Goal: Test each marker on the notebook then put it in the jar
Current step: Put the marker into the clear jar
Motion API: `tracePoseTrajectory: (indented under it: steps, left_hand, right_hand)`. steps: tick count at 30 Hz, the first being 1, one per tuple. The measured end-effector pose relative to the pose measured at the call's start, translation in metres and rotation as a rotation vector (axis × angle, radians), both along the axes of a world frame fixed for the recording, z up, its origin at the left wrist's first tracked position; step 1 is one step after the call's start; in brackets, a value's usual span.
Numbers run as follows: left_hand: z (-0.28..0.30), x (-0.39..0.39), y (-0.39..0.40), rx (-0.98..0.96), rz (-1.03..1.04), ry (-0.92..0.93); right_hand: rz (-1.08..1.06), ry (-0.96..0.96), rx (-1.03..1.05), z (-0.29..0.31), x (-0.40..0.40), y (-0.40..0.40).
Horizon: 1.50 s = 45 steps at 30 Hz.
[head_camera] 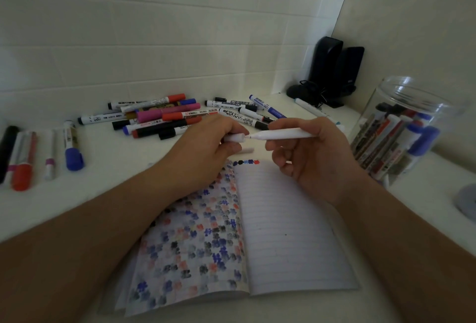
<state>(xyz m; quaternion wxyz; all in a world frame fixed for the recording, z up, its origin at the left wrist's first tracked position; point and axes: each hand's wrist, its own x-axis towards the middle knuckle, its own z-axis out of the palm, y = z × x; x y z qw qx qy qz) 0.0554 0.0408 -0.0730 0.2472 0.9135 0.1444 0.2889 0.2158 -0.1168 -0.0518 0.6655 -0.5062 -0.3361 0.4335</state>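
My right hand (pixel 309 157) grips a white marker (pixel 280 134) held level above the open notebook (pixel 288 230), tip pointing left. My left hand (pixel 206 147) pinches the marker's white cap (pixel 235 137), which sits just off the tip. The notebook's left page is covered with coloured ink marks, and a short row of marks sits at the top of the lined right page. A clear jar (pixel 401 127) at the right holds several markers.
A pile of loose markers (pixel 164 116) lies behind my hands, more (pixel 247 110) to its right. Several markers (pixel 23 163) lie at the left edge, with a blue-capped one (pixel 73 154) beside them. Black speakers (pixel 332 70) stand in the corner. A grey lid (pixel 466 200) lies at far right.
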Motion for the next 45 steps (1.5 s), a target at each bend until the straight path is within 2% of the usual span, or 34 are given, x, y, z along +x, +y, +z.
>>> tracePoseTrajectory:
  steps: [13, 18, 22, 27, 30, 33, 36, 38, 40, 43, 45]
  left_hand:
    - [-0.002, 0.002, 0.004, 0.060, 0.007, -0.030]
    - [0.001, 0.001, -0.002, 0.096, 0.001, -0.018]
    - [0.003, 0.000, -0.001, 0.048, 0.049, -0.009]
    - [0.005, 0.001, -0.002, -0.013, 0.109, -0.055]
    - [0.003, 0.000, 0.000, -0.057, 0.119, -0.057]
    - [0.005, -0.004, 0.000, -0.075, 0.104, -0.007]
    - [0.009, -0.005, -0.011, -0.002, 0.049, 0.096]
    - [0.012, -0.006, -0.016, -0.007, 0.026, 0.086]
    - [0.019, -0.011, -0.012, -0.094, 0.070, 0.037]
    - [0.035, -0.030, 0.006, -0.080, 0.227, 0.035]
    - [0.047, -0.053, 0.018, -0.156, 0.299, 0.038]
  right_hand:
    - [-0.103, 0.003, -0.053, -0.002, -0.001, 0.004]
    - [-0.212, -0.172, -0.072, -0.004, -0.008, 0.008]
    - [-0.293, -0.318, -0.019, -0.007, -0.003, 0.007]
    - [-0.297, -0.180, 0.018, -0.007, -0.007, 0.012]
    - [-0.288, -0.191, 0.016, -0.006, -0.012, 0.016]
    - [-0.293, -0.336, 0.016, -0.005, -0.019, 0.020]
    - [-0.336, -0.525, 0.037, -0.004, -0.030, 0.021]
    - [-0.315, -0.563, 0.061, -0.002, -0.039, 0.020]
    - [-0.241, -0.618, 0.048, -0.004, -0.047, 0.018]
    - [-0.169, -0.962, 0.019, -0.012, -0.055, 0.015]
    - [-0.130, -1.153, 0.025, -0.014, -0.057, 0.014]
